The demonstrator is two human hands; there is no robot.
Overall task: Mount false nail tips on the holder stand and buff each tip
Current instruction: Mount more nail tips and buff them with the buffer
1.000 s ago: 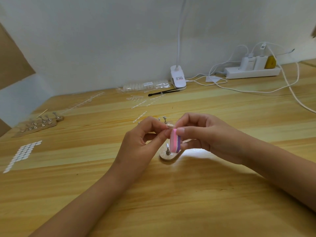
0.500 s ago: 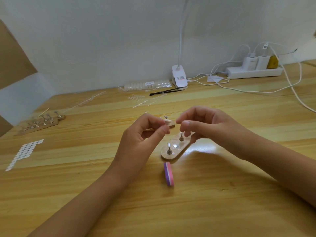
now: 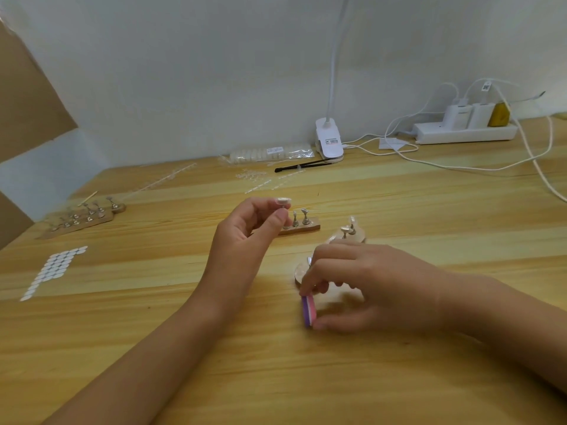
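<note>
Nail tip [image 3: 283, 200], pale, glossy and rectangular, is held up above the worktop [image 3: 399, 378] at the fingertips of the left hand [image 3: 248, 240]. Thumb and forefinger pinch just beneath it; whatever carries the tip is hidden behind the thumb. The other fingers of that hand curl loosely toward the palm.

The right hand [image 3: 368, 280] lies low, its forefinger and thumb closed on the two ends of a buffer block [image 3: 308, 311]. The block is layered pink and purple and stands on its edge on the wood, at the near left of that hand. Just beyond the right hand's knuckles lies the holder stand [image 3: 299, 271], a pale wooden base partly covered by the fingers. One metal peg shows by the forefinger and two more at the far end.

A short wooden bar [image 3: 303, 230] with upright metal pegs sits just past the left thumb, close to it but apart.

Bare wood runs between the two forearms and on toward the person. Left of the left hand the wood stays open as far as a sheet of white oval stickers [image 3: 55, 268]. Right of the right hand it stays open up to a white cable [image 3: 546, 185]. Well beyond both hands, along the wall, are a bag of tips [image 3: 270, 153], a lamp clip [image 3: 329, 139] and a power strip [image 3: 463, 131].
</note>
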